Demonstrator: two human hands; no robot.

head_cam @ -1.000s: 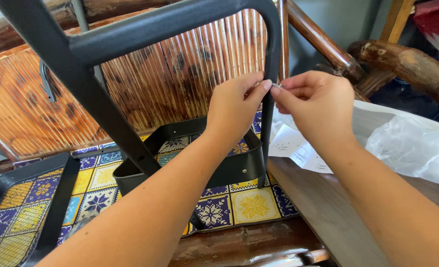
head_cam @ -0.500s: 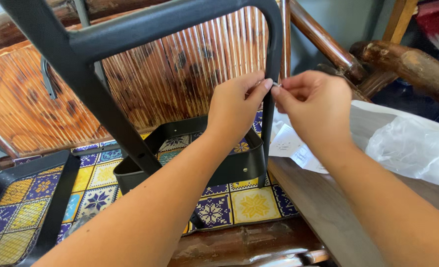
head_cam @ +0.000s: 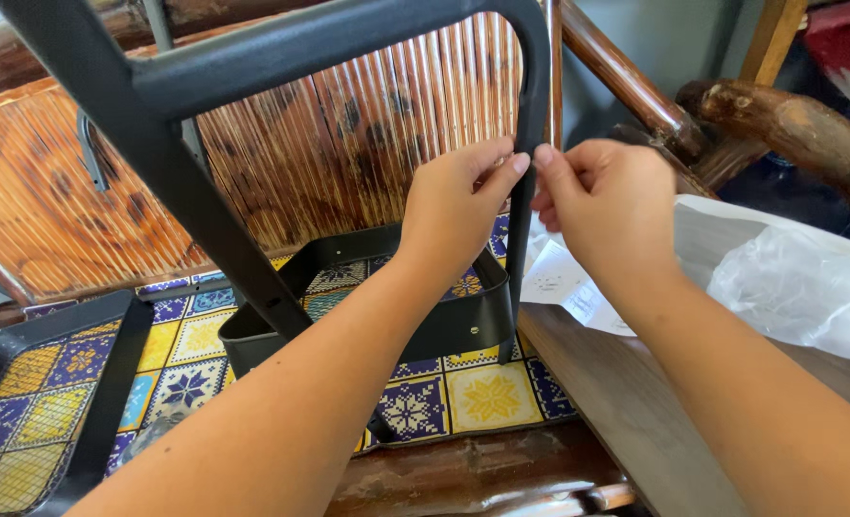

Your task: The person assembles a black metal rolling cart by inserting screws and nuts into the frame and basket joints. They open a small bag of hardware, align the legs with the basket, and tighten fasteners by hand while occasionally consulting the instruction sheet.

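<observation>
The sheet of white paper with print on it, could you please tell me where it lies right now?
In the head view the white paper lies right of centre, just below the right hand, between the black frame's upright leg and the clear plastic bag.
</observation>
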